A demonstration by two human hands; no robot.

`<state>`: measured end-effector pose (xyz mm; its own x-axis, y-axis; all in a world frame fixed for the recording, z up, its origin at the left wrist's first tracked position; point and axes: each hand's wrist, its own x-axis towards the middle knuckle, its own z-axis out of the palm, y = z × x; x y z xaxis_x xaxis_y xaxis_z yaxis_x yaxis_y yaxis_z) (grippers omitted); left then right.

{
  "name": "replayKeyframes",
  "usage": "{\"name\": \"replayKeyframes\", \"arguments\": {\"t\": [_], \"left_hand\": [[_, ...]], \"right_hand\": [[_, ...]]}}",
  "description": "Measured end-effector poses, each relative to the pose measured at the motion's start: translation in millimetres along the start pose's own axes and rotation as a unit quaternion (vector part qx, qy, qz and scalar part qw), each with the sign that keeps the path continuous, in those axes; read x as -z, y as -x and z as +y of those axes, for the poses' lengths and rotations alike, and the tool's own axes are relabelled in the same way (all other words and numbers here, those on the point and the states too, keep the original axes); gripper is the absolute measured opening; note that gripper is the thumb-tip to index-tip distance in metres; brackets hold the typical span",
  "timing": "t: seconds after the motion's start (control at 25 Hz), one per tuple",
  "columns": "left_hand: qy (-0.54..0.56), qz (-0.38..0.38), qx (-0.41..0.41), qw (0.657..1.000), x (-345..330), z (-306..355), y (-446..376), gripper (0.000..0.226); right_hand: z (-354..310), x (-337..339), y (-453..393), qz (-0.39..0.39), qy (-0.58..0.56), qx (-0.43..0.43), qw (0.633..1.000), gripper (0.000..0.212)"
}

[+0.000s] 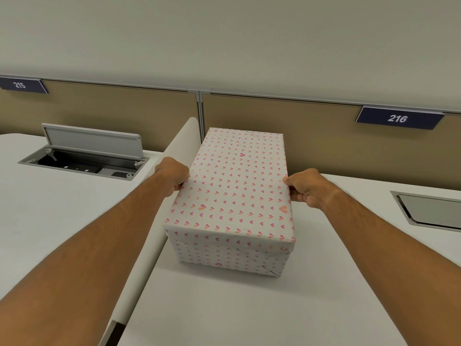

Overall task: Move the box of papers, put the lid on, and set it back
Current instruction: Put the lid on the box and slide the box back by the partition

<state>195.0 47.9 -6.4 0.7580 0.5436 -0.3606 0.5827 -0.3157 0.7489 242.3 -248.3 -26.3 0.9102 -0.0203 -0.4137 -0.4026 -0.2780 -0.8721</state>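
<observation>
Head view, looking down at a white desk (pixel 224 308). Box (pixel 230 255) sits on it, long axis running away from the camera, far end close to the tan partition (pixel 311 136). Box is wrapped in white paper w/ small pink and orange hearts. Lid (pixel 232 186) is on top, same paper, its skirt overlapping the box walls; lower body of the box shows under the lid edge at the near end. Some paper seams/folds visible at the near right corner.

Both arms reach fwd, bare forearms. Left hand (pixel 172 176) is at the lid's left long edge, approx mid-length, grip clenched on the lid edge, fingers curled under/against the side. Right hand (pixel 304 187) mirrors it on the right long edge, thumb on top of the lid rim, fingers curled vs. the side, so grip closed on the lid too.

A low white divider (pixel 174 151) runs just left of the box, btwn this desk and the next. Next desk has an open cable hatch (pixel 84 156), flap upright. A closed hatch (pixel 429 211) lies right of the box. Partition carries tags 215 (pixel 20 84) and 216 (pixel 398 118).
</observation>
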Motion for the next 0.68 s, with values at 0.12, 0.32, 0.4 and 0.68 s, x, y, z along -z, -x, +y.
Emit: {"name": "replayKeyframes", "arguments": {"t": [0.12,0.32,0.4,0.68], "left_hand": [[-0.006,0.002,-0.002,1.0,1,1,0,0.024],[-0.09,0.037,-0.053,0.994,0,0,4,0.015],[-0.136,0.033,-0.078,0.987,0,0,11,0.018],[-0.278,0.086,-0.243,0.926,-13,-4,55,0.074]], "right_hand": [[1,0,2,0.0,-0.001,0.0,1.0,0.016],[3,0,6,0.006,0.024,0.034,0.999,0.021],[6,0,11,0.017,0.047,0.056,0.997,0.024],[12,6,46,0.106,0.263,0.214,0.935,0.059]]}}
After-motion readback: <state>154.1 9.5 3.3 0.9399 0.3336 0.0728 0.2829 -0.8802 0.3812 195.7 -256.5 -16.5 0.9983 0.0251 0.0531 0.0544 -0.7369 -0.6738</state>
